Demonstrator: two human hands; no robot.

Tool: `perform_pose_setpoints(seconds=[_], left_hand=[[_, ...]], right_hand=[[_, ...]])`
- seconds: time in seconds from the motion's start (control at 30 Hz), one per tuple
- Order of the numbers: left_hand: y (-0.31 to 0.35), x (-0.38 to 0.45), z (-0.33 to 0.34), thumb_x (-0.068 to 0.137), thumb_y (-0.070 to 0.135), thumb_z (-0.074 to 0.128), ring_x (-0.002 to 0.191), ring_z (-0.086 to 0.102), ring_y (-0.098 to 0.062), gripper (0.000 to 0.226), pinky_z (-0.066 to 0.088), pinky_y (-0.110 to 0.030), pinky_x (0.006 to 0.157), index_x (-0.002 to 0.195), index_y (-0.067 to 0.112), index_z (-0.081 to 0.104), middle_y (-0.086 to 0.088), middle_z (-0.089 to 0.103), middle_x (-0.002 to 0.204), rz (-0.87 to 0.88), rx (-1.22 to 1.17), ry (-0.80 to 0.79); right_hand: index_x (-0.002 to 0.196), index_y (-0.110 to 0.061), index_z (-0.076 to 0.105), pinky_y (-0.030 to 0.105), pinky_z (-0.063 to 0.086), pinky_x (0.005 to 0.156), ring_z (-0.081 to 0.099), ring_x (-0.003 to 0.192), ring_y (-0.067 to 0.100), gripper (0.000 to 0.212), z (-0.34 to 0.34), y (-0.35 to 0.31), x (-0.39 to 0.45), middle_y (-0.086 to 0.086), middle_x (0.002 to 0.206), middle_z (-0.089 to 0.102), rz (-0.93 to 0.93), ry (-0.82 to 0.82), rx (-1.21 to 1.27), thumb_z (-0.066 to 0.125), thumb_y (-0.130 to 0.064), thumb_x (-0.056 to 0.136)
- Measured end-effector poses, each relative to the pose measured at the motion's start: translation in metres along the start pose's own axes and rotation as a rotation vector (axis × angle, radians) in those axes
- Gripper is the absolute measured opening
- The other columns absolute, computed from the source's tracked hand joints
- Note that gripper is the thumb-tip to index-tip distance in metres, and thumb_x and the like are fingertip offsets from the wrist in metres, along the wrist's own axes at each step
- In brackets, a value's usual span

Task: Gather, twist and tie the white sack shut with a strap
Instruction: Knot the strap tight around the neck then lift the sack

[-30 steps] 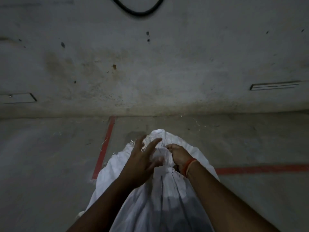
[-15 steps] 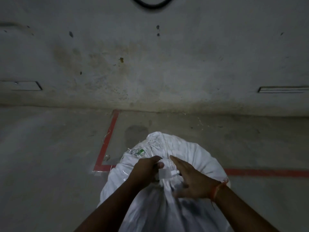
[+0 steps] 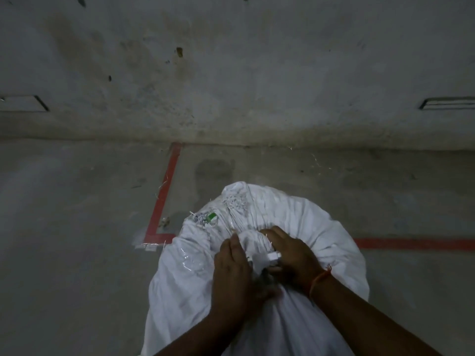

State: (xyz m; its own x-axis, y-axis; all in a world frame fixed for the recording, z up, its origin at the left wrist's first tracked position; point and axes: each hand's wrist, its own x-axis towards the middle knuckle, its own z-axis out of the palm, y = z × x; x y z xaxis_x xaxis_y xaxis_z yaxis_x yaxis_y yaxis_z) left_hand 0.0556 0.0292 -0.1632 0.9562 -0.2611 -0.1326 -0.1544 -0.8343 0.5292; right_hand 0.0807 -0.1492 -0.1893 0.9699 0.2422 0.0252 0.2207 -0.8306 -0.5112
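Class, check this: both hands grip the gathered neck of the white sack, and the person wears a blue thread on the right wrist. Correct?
Not quite. In the head view the thread on the right wrist is orange, not blue. The left hand and right hand do grip the white sack at its gathered neck.

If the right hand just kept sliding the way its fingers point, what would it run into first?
The right hand points up and to the left across the gathered neck of the white sack. It would probably press straight into that bunched fabric, then meet the left hand just beyond; depth is hard to judge.
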Motion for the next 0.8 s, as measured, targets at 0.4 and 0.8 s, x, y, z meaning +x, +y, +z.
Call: perform_pose_setpoints(seconds=[0.4,0.8], left_hand=[[-0.006,0.071,-0.023,0.079,0.028,0.077,0.112,0.064,-0.02,0.055,0.044,-0.024,0.087,0.131,0.02,0.058,-0.001,0.068,0.12,-0.013,-0.147,0.032],[0.121,0.134,-0.254,0.077,0.039,0.065,0.084,0.068,-0.011,0.014,0.05,-0.027,0.075,0.085,0.028,0.066,0.008,0.072,0.087,0.147,-0.072,0.031]], right_hand=[[0.093,-0.009,0.065,0.038,0.055,0.064,0.065,0.077,0.022,0.053,-0.011,0.005,0.029,0.005,0.087,0.066,0.089,0.186,0.05,0.067,-0.059,0.074],[0.078,-0.023,0.052,0.027,0.043,0.059,0.061,0.071,0.014,0.053,-0.246,-0.095,0.112,-0.005,0.078,0.063,0.154,0.242,-0.033,0.058,-0.076,0.072]])
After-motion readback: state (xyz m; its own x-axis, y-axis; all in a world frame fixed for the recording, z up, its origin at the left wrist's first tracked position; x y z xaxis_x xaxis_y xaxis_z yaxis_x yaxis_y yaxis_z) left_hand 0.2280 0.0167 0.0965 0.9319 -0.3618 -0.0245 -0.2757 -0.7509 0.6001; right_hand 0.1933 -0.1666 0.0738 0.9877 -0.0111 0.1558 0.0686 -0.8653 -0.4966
